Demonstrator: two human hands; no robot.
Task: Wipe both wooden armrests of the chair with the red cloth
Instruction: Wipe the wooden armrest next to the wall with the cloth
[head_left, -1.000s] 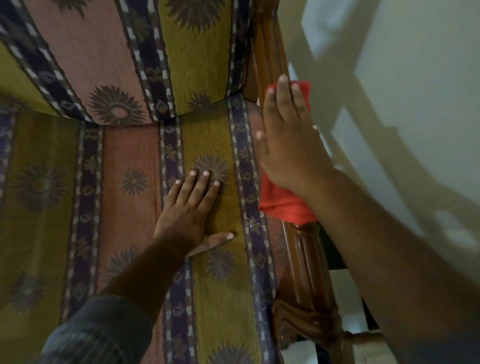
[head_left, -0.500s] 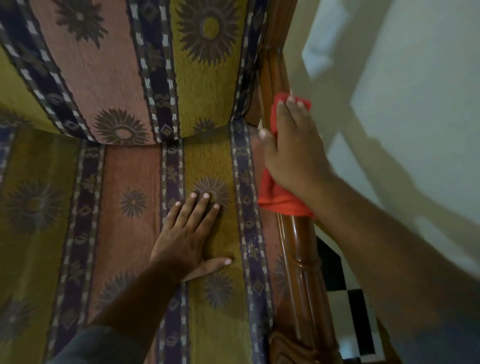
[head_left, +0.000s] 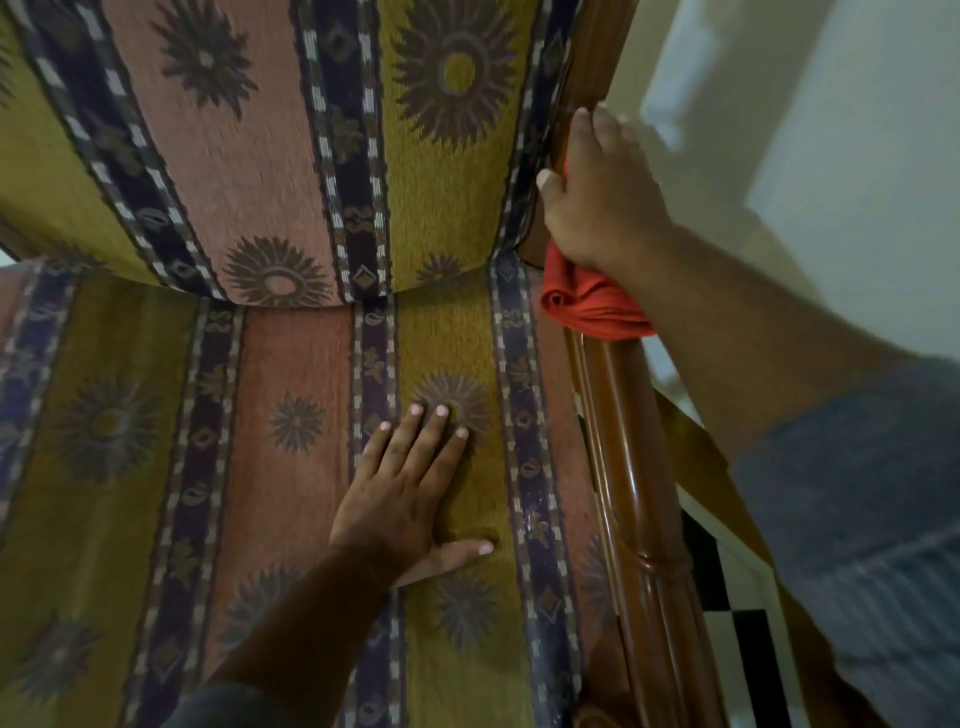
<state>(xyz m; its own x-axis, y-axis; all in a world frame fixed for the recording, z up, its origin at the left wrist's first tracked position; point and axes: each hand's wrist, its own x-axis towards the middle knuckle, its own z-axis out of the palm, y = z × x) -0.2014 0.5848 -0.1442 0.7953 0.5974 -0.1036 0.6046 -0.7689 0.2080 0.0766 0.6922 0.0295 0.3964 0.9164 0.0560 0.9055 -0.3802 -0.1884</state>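
Note:
A glossy brown wooden armrest (head_left: 631, 467) runs along the right side of the chair, from the backrest down to the lower edge of the view. My right hand (head_left: 597, 202) presses the red cloth (head_left: 587, 301) onto the armrest's far end, close to the backrest. Most of the cloth lies under my palm, with a bunched fold showing below the wrist. My left hand (head_left: 410, 488) rests flat on the striped seat cushion (head_left: 291, 441), fingers spread, holding nothing. The other armrest is out of view.
The padded backrest (head_left: 311, 145), in the same striped flower fabric, fills the top of the view. A pale wall (head_left: 831, 130) stands right of the chair. Black and white floor tiles (head_left: 732, 613) show beside the armrest at lower right.
My right hand has slid the red cloth along the armrest away from me, toward the backrest. My left hand has stayed flat on the seat.

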